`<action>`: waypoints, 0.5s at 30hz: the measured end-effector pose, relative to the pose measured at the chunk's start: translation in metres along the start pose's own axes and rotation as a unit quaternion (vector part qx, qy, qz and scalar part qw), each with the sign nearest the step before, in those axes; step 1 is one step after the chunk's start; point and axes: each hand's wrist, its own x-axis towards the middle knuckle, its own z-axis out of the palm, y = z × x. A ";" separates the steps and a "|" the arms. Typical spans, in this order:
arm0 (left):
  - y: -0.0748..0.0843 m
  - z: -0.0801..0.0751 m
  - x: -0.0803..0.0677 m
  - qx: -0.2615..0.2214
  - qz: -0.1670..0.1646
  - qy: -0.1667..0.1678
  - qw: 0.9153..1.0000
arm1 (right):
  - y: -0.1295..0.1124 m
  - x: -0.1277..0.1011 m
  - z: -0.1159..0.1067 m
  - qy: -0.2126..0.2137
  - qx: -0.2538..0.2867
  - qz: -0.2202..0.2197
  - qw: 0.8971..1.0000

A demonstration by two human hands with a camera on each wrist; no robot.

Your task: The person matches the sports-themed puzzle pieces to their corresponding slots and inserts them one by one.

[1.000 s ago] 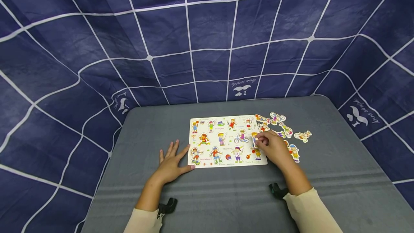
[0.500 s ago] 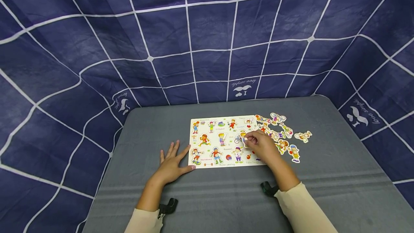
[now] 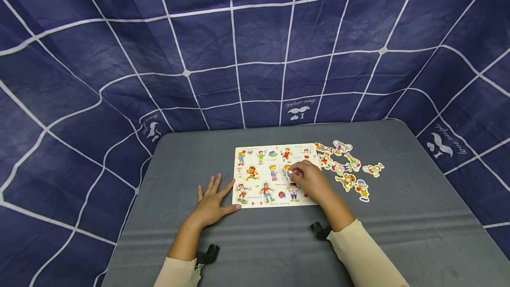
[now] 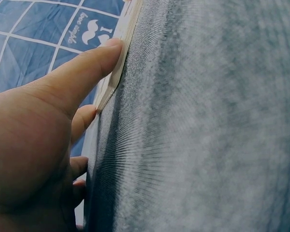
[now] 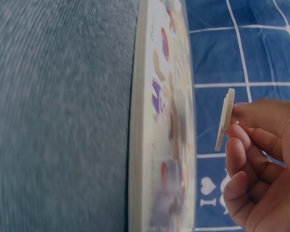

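We see gridded blue cloth [image 3: 260, 34] behind and beside a grey desk [image 3: 259, 242], a puzzle board [image 3: 262, 180] on it, the left hand [image 3: 212, 204] touching its edge, fingers spread straight, the right hand [image 3: 312, 180] pinching a piece [image 3: 287, 172] above it, partly hiding both

Left sleeve [image 3: 176, 274], at seven o'clock in head view: cream, plain, ending partway down left forearm [image 3: 184, 242]. Right sleeve [image 3: 366, 256], at five o'clock: matching cream, right cuff [image 3: 347, 230] softly wavy. Left camera [image 3: 209, 254], at three o'clock from left cuff [image 3: 181, 262]: black, small, blocky, rounded edges. Right camera [image 3: 320, 231], at nine o'clock from right cuff: black too. Left hand [image 3: 212, 203], right hand [image 3: 311, 181]: bare.
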 end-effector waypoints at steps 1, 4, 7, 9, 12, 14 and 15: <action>0.000 0.000 0.000 0.000 0.001 0.000 1.000 | -0.001 0.001 0.002 -0.005 0.000 0.002 1.000; -0.001 0.001 0.000 -0.002 0.002 -0.001 1.000 | -0.004 0.003 0.007 -0.018 -0.003 0.003 1.000; -0.001 0.001 0.000 -0.004 0.001 -0.002 1.000 | -0.005 0.007 0.012 -0.031 -0.008 0.002 0.999; -0.001 0.001 0.000 -0.004 0.000 -0.001 1.000 | -0.006 0.011 0.016 -0.038 -0.011 -0.001 0.999; -0.001 0.001 0.001 -0.002 -0.002 0.000 1.000 | -0.007 0.017 0.022 -0.047 -0.013 -0.002 0.999; 0.000 0.000 0.001 -0.001 -0.002 0.001 1.000 | -0.007 0.020 0.025 -0.050 -0.014 -0.001 0.999; 0.000 0.000 0.000 -0.001 -0.002 0.001 1.000 | -0.007 0.022 0.027 -0.052 -0.016 0.002 0.999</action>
